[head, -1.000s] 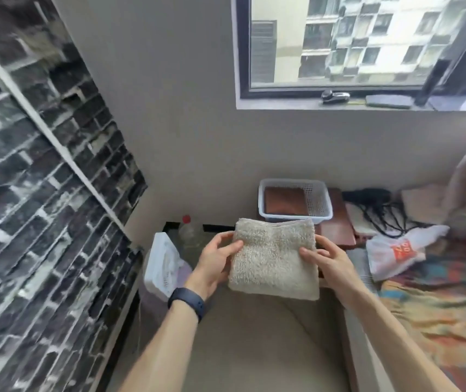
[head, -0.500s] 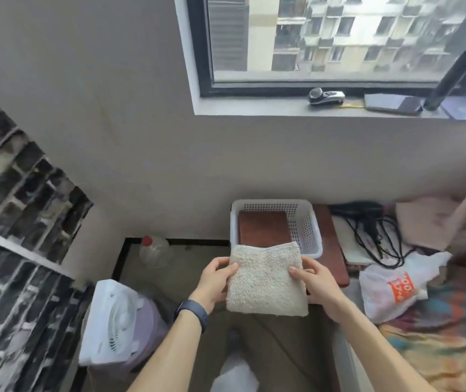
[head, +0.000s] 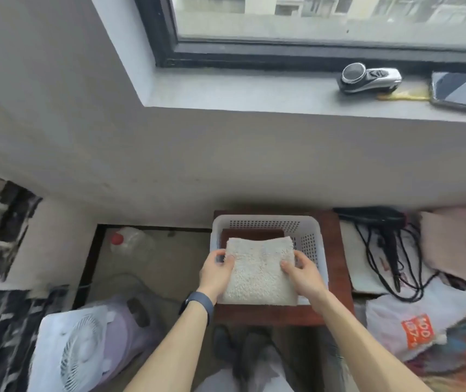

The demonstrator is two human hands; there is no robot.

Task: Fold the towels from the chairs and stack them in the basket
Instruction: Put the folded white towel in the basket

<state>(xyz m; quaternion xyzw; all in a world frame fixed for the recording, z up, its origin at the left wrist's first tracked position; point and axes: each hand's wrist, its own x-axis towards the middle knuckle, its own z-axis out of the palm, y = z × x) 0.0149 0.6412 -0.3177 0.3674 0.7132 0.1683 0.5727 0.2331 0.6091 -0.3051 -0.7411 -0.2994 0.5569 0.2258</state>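
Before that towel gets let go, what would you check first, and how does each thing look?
1. Beige towel folded flat and square: ok.
2. Left hand and right hand each grip a side edge: ok.
3. Towel held above the white basket: ok.
4. Brown towel already inside lies flat: ok.
5. Beige towel's near edge clears the basket's front rim: cannot tell.
6. Basket sits squarely on the wooden table: ok.
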